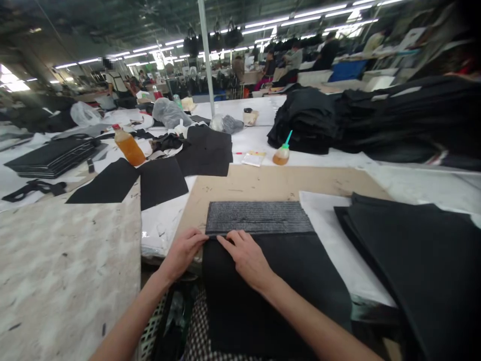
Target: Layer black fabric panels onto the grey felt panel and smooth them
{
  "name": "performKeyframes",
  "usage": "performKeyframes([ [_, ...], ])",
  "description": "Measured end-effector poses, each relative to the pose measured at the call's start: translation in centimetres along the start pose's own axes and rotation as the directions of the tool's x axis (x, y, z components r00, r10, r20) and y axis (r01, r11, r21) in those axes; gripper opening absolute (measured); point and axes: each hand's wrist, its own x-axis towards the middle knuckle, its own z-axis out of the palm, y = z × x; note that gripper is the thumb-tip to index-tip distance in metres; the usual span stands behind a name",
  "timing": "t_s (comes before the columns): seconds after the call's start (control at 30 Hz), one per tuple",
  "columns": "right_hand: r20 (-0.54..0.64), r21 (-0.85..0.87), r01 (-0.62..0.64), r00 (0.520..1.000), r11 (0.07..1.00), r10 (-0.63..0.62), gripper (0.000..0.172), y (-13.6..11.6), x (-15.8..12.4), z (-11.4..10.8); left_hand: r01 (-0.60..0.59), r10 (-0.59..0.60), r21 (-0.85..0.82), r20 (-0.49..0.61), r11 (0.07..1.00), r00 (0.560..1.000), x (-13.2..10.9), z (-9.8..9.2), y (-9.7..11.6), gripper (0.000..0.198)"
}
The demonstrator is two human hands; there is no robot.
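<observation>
A black fabric panel [296, 271] lies over the table's front edge and hangs down toward my lap. Above it runs a grey ribbed strip [259, 213], with a narrow folded seam where the two meet. My left hand [182, 253] pinches the left end of that seam between thumb and fingertips. Close beside it, my right hand [250, 258] is closed on the same fold, thumb and index finger pressed to the cloth. Tan board [300, 180] shows beneath the strip.
To the right lies a stack of black panels [424, 250]. A squeeze bottle [281, 156] with a green nozzle stands beyond the board. Left are a bottle of amber liquid [130, 146], loose black pieces [161, 180] and a pale padded surface [67, 271]. Several people work farther back.
</observation>
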Motion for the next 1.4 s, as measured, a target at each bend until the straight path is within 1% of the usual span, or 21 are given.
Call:
performKeyframes([
  [0.13,0.029,-0.011,-0.011,0.999,1.000,0.012,0.048,-0.1,0.3,-0.2,-0.026,0.026,0.058,0.012,0.998,1.000,0.1,0.0,0.0,0.025],
  [0.23,0.036,-0.025,-0.005,0.999,1.000,0.006,0.046,-0.2,0.4,-0.3,-0.072,0.069,0.184,0.024,0.980,0.997,-0.1,0.0,0.1,0.025],
  [0.43,0.042,-0.085,0.026,0.999,0.996,-0.022,0.041,-0.6,0.4,-0.5,-0.203,0.155,0.458,0.141,0.865,0.978,-0.6,-0.1,0.5,0.028],
  [0.53,0.045,-0.119,0.055,0.998,0.991,-0.050,0.042,-0.9,0.6,-0.8,-0.253,0.177,0.523,0.191,0.814,0.966,-0.7,-0.4,0.7,0.031],
  [0.63,0.042,-0.134,0.064,0.997,0.989,-0.058,0.041,-1.0,0.7,-1.2,-0.260,0.163,0.537,0.222,0.803,0.961,-1.1,-0.7,0.9,0.037],
  [0.67,0.040,-0.134,0.061,0.998,0.989,-0.056,0.040,-1.1,0.8,-1.3,-0.248,0.154,0.537,0.214,0.806,0.965,-1.3,-0.8,0.9,0.038],
  [0.73,0.033,-0.126,0.053,0.998,0.991,-0.050,0.038,-1.1,0.7,-1.6,-0.202,0.143,0.534,0.149,0.821,0.978,-1.6,-0.6,1.1,0.035],
  [0.8,0.021,-0.111,0.046,0.999,0.993,-0.044,0.035,-1.0,0.6,-1.6,-0.142,0.148,0.520,0.030,0.842,0.989,-1.7,0.0,1.5,0.030],
  [0.87,0.003,-0.097,0.039,0.999,0.994,-0.039,0.028,-1.0,0.4,-1.4,-0.102,0.155,0.497,-0.067,0.862,0.986,-1.5,1.1,2.0,0.028],
  [0.9,-0.006,-0.093,0.038,0.999,0.995,-0.038,0.025,-0.9,0.2,-1.3,-0.097,0.158,0.496,-0.083,0.863,0.984,-1.2,1.7,2.4,0.027],
  [0.97,-0.018,-0.090,0.041,0.999,0.995,-0.043,0.020,-0.5,-0.1,-1.2,-0.118,0.174,0.533,-0.056,0.838,0.983,-0.7,3.0,3.1,0.027],
  [1.07,-0.003,-0.095,0.037,0.999,0.995,-0.038,0.013,0.7,-1.2,-1.7,-0.161,0.202,0.635,0.008,0.755,0.979,-0.2,4.2,3.8,0.026],
  [1.13,0.019,-0.101,0.010,1.000,0.995,-0.008,0.013,2.2,-2.5,-2.7,-0.166,0.207,0.673,0.019,0.720,0.978,-0.1,4.3,4.0,0.026],
  [1.17,0.030,-0.106,-0.011,0.999,0.994,0.015,0.015,3.2,-3.3,-3.3,-0.164,0.203,0.680,0.023,0.715,0.979,-0.1,4.2,4.0,0.026],
  [1.27,0.046,-0.130,-0.100,0.993,0.986,0.107,0.030,6.9,-6.6,-5.1,-0.144,0.162,0.664,0.034,0.733,0.986,0.0,3.8,4.0,0.024],
  [1.33,0.038,-0.151,-0.162,0.985,0.975,0.170,0.042,9.4,-8.9,-6.2,-0.115,0.121,0.636,0.035,0.763,0.992,0.3,3.6,4.1,0.025],
  [1.4,0.018,-0.173,-0.218,0.974,0.961,0.224,0.048,11.5,-10.9,-7.2,-0.076,0.076,0.596,0.025,0.800,0.997,0.7,3.6,4.1,0.028],
])
